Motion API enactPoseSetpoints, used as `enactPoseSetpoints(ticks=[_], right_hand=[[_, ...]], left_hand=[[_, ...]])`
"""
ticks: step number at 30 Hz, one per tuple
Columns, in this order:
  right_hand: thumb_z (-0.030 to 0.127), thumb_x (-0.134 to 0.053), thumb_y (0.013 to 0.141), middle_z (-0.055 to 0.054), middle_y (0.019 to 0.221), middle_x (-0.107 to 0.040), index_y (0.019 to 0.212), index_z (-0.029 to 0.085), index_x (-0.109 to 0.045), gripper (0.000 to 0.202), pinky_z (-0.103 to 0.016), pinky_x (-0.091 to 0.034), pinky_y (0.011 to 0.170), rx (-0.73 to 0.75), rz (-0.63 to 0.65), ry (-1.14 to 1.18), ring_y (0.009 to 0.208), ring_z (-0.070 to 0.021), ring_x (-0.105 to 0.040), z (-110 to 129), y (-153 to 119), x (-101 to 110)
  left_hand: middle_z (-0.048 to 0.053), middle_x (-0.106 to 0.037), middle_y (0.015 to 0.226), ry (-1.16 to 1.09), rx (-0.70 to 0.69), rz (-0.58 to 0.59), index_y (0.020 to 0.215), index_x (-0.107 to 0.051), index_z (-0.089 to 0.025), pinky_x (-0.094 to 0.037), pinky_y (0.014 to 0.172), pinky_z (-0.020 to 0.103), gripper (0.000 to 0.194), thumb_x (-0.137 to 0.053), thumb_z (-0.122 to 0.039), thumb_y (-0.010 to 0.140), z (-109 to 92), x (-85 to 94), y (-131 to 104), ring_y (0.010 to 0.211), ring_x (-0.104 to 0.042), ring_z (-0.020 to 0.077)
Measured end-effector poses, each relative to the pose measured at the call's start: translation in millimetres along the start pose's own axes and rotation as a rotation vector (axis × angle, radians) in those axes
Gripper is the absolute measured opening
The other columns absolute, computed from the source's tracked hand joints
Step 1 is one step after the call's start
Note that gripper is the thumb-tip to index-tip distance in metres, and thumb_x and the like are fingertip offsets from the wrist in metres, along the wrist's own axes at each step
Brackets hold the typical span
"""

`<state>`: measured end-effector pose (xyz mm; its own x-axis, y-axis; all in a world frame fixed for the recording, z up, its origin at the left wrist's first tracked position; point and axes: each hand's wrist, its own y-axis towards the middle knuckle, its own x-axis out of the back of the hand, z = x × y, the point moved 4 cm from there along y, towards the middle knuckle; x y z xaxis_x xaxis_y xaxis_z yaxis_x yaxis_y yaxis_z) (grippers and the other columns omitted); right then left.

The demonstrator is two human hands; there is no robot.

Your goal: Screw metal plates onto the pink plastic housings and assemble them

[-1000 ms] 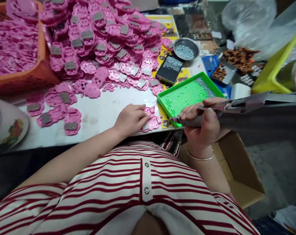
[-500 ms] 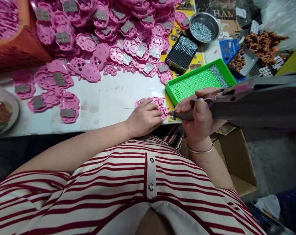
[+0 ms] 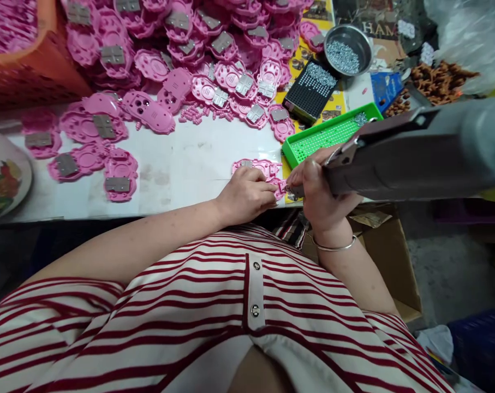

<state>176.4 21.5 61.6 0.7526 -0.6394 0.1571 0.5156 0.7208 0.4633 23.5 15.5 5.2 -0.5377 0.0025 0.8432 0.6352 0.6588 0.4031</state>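
Observation:
My left hand (image 3: 247,196) lies over pink plastic shells (image 3: 267,167) at the table's front edge, its fingers bent down on them and hiding much of them. A bit of grey metal plate shows on the shell behind the knuckles. In my right hand (image 3: 323,199) is a large dark grey power screwdriver (image 3: 398,164), held nearly level with the fingers wrapped round its front end. Its tip meets the right end of the nearer shell, beside my left fingertips. Whether a screw sits at the tip cannot be made out.
Many pink shells (image 3: 169,93) with grey plates are heaped behind. An orange basket (image 3: 34,68) stands far left, a patterned bowl (image 3: 5,174) nearer. To the right are a green tray (image 3: 312,143), a black tray (image 3: 308,98) and a metal bowl of screws (image 3: 347,52). A cardboard box (image 3: 388,256) sits below.
The screwdriver's body has swung slightly, now covering more of the green tray, and my right hand has shifted a little left. My left hand stays on the shells. The whole view has shifted slightly.

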Motion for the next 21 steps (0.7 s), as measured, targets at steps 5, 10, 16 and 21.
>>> enactPoseSetpoints(ticks=[5, 10, 16, 21], right_hand=[[0.047, -0.067, 0.081, 0.009, 0.057, -0.052, 0.084, 0.026, -0.063, 0.023, -0.022, -0.049, 0.052, 0.06, 0.462, 0.441, 0.053, -0.0069, -0.058, 22.3, 6.4, -17.4], [0.038, -0.063, 0.09, 0.008, 0.059, -0.048, 0.097, 0.024, -0.061, 0.016, -0.021, -0.043, 0.045, 0.136, 0.511, 0.584, 0.046, -0.006, -0.049, 26.7, 11.0, -19.0], [0.054, -0.061, 0.088, 0.006, 0.064, -0.05, 0.092, 0.025, -0.054, 0.03, -0.022, -0.044, 0.046, 0.106, 0.451, 0.392, 0.045, -0.0062, -0.048, 14.4, 11.0, -26.6], [0.059, -0.061, 0.085, 0.008, 0.058, -0.044, 0.079, 0.026, -0.046, 0.037, -0.023, -0.046, 0.044, 0.128, 0.524, 0.405, 0.044, -0.0072, -0.046, 17.4, 13.4, -31.0]], left_hand=[[-0.001, -0.077, 0.1, -0.001, 0.014, -0.001, 0.086, -0.076, -0.026, -0.035, 0.084, 0.043, 0.023, -0.058, -0.039, 0.095, 2.6, -0.3, 0.2, 0.092, -0.057, 0.0217], [-0.003, -0.077, 0.099, 0.016, 0.007, 0.001, 0.084, -0.076, -0.027, -0.034, 0.083, 0.043, 0.024, -0.058, -0.037, 0.095, 2.2, 0.2, 0.9, 0.091, -0.056, 0.0214], [-0.005, -0.077, 0.097, 0.027, -0.003, -0.019, 0.085, -0.076, -0.027, -0.035, 0.082, 0.041, 0.023, -0.059, -0.037, 0.095, 1.6, 1.8, 1.5, 0.088, -0.057, 0.0204], [-0.005, -0.077, 0.095, 0.032, -0.014, -0.037, 0.085, -0.076, -0.027, -0.035, 0.081, 0.041, 0.023, -0.059, -0.037, 0.095, 1.3, 2.4, 2.1, 0.087, -0.057, 0.0206]])
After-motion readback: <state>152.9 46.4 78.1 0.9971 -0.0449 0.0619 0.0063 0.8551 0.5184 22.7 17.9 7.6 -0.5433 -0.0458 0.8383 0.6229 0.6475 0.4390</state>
